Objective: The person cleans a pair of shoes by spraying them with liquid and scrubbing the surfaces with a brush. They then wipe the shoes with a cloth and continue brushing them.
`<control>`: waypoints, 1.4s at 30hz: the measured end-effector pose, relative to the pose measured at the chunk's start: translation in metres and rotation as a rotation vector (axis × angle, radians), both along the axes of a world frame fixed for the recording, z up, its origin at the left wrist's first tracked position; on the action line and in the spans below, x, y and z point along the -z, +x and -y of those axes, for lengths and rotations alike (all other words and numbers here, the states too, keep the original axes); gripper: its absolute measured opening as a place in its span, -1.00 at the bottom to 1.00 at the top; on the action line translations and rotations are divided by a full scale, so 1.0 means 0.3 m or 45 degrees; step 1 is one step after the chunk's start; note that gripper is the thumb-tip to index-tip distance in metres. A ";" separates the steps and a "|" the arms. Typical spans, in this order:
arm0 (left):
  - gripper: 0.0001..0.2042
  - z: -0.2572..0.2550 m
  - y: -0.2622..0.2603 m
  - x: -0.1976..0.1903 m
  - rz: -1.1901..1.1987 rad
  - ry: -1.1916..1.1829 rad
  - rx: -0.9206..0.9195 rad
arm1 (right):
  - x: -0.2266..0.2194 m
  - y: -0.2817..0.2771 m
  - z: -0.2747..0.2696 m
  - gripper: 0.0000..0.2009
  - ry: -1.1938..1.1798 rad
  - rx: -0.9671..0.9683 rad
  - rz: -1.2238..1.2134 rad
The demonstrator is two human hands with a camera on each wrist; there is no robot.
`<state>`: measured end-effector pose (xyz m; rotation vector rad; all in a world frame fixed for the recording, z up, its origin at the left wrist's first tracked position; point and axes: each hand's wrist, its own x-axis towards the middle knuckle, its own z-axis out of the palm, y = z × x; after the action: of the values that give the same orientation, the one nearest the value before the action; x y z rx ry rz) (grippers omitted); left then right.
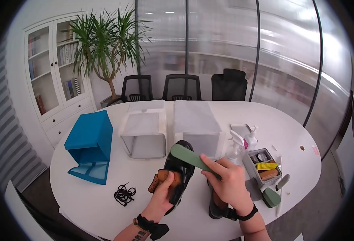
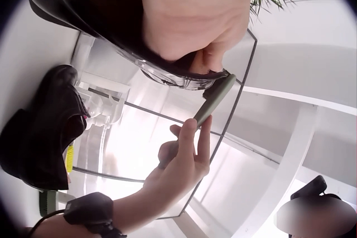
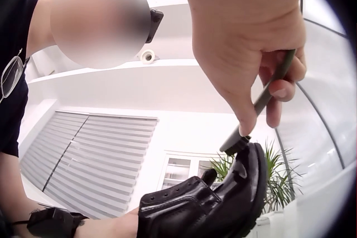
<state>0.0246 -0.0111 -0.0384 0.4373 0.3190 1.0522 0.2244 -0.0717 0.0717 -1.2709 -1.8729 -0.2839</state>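
Glossy and white, the oval table (image 1: 84, 193) carries a folded blue box (image 1: 89, 145) at nine o'clock and a tangle of black laces (image 1: 124, 194) near seven. Toward centre, the left hand (image 1: 163, 195) has its fingers tucked inside a shiny black leather shoe (image 1: 180, 168), gripping it tilted above the tabletop. At five o'clock the right hand (image 1: 229, 183) clenches a slim, matte green brush (image 1: 193, 158), its rounded head touching the shoe's toe.

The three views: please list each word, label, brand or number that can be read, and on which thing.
None can be read.
Spray bottles: pink label, too small.
Books on the shelf: spines too blurred.
Black shoe, green brush, blue box: no text shows.
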 end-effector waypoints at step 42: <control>-0.60 0.095 -0.002 -0.020 -0.139 0.260 -0.053 | -0.020 -0.010 0.009 -0.57 -0.058 -0.313 -0.073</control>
<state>0.0240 -0.0396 -0.0325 0.6757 0.3197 1.1080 0.2212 -0.0744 0.0776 -1.0527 -1.9717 -0.0742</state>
